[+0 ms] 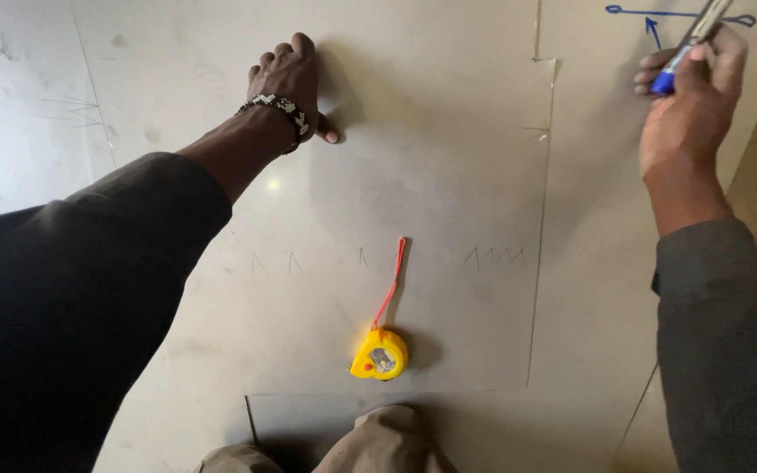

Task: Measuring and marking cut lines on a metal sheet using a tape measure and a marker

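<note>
**A:** What is under your hands?

**B:** A big, flat, shiny grey metal sheet (449, 175). It lies under both your hands and runs from your left hand almost across to your right one. It has thin scratch marks (494, 257) on it, closer to you than either hand.

**A:** What is your left hand doing?

**B:** Your left hand (286, 83) rests on the sheet with its fingers curled and holds nothing. A black and white bead bracelet (278, 107) sits on that wrist.

**A:** And your right hand?

**B:** Your right hand (692, 96) is closed around a blue and silver marker pen (689, 44). The pen tip is up by the blue drawn line with a small arrow (654, 19), just left of that hand.

**A:** Anything else?

**B:** A small round yellow tape measure with a red strap (380, 353) lies on the sheet. It is between your two hands, but well apart from both and nearer to your body.
</note>
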